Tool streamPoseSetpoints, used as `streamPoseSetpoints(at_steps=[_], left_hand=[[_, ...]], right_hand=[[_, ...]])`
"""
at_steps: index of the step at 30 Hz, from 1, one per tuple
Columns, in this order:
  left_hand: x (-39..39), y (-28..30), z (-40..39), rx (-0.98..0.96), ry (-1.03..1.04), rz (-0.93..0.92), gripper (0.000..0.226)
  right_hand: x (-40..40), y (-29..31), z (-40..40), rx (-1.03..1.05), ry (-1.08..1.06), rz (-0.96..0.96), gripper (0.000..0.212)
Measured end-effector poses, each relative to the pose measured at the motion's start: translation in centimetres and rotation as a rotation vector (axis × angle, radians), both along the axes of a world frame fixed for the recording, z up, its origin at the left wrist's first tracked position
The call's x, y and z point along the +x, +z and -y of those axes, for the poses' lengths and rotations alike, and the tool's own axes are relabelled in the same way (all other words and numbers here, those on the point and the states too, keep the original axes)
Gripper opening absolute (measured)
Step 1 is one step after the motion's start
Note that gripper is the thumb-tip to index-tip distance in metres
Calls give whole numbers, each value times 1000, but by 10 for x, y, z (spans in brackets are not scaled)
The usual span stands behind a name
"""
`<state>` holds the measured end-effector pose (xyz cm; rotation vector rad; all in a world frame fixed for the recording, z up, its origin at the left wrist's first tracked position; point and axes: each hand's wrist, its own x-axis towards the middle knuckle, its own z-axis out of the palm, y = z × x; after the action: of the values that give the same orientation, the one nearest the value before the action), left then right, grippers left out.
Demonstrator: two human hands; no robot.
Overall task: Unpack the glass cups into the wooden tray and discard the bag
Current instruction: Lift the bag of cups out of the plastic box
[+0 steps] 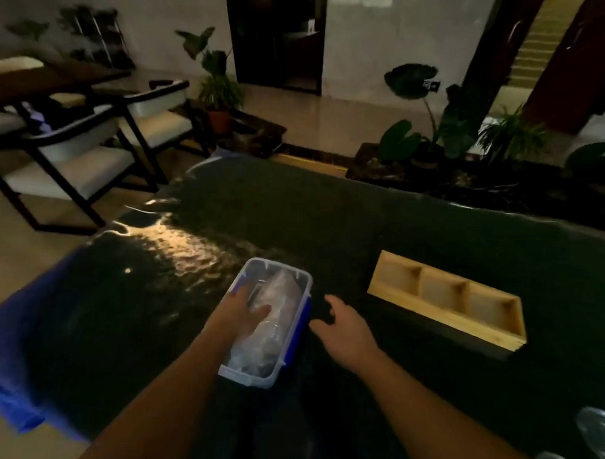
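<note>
A clear plastic bag with glass cups inside lies in a translucent plastic box with blue clips, on a dark-covered table. My left hand reaches into the box with fingers spread, resting on the bag's left side; whether it grips the bag is unclear. My right hand hovers open just right of the box, holding nothing. A wooden tray with three empty compartments lies further right on the table.
The table has a shiny dark cover over blue cloth. A clear round lid or bowl sits at the near right corner. Chairs stand to the left, potted plants beyond the far edge.
</note>
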<state>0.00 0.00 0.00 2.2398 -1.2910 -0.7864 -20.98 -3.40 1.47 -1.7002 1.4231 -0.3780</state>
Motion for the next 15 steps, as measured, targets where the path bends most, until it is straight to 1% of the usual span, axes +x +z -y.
streamPoseSetpoints(at_steps=[2,4,6,8,9,12,13,15], left_hand=[[9,-15,9,46,61,-154,67],[14,-29,15,78,128,-316,73],[20,-47,19,78,175,-514,72],[22,-59,19,57,216,-743,66],[21,-64,18,46,235,-840,61],[19,-74,18,25,250,-947,51],[19,-75,18,24,260,-980,49],[21,-66,18,26,242,-1026,48]], right_hand=[[30,-9,-1,147,-20,114,46],[51,-22,-1,229,-41,198,36],[68,-36,1,261,-43,191,41],[80,-48,4,247,12,76,57],[86,-54,5,218,41,-30,61],[103,-62,7,89,81,-282,48],[108,-62,7,86,80,-310,53],[111,-59,1,100,98,-275,70]])
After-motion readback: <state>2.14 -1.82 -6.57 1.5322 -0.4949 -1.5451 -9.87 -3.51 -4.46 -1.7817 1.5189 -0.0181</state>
